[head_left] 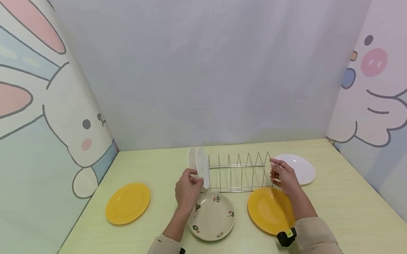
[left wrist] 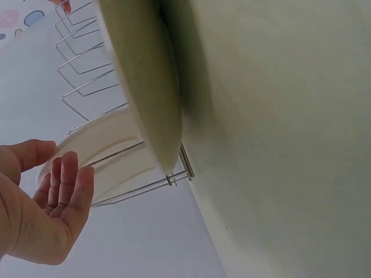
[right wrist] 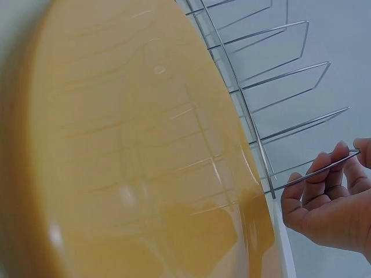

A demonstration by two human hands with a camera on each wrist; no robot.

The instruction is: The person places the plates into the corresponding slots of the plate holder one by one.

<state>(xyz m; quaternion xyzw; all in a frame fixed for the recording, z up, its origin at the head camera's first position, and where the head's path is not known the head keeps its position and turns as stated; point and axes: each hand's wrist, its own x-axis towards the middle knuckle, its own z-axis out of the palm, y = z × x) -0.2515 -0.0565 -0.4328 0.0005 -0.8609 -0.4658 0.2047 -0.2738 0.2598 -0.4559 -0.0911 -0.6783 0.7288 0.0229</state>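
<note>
A smooth grey cloth point(head_left: 205, 62) hangs behind a pale yellow-green table point(head_left: 98, 249) with a faint grain. At the table's far middle stands a rack point(head_left: 237, 166) of thin, shiny metal wire, its dividers bent into narrow loops. A round, glossy yellow plate point(head_left: 270, 211) lies in front of the rack's right end and mirrors the wires; its match lies well apart to the left. A cream plate point(head_left: 210, 219) with small printed pictures around its rim sits before the rack's left half. Two smooth white plates point(head_left: 202, 165) stand on edge, side by side, at the rack's left end; another lies flat beyond the right end.

The left hand point(head_left: 188, 188) is at the standing pair, its fingers bent about their edges and the thumb set apart from the fingertips; whether it also grips wire cannot be told. The right hand point(head_left: 284, 175) pinches the rack's end loop between thumb and fingers, the fingers curled close together along the wire.
</note>
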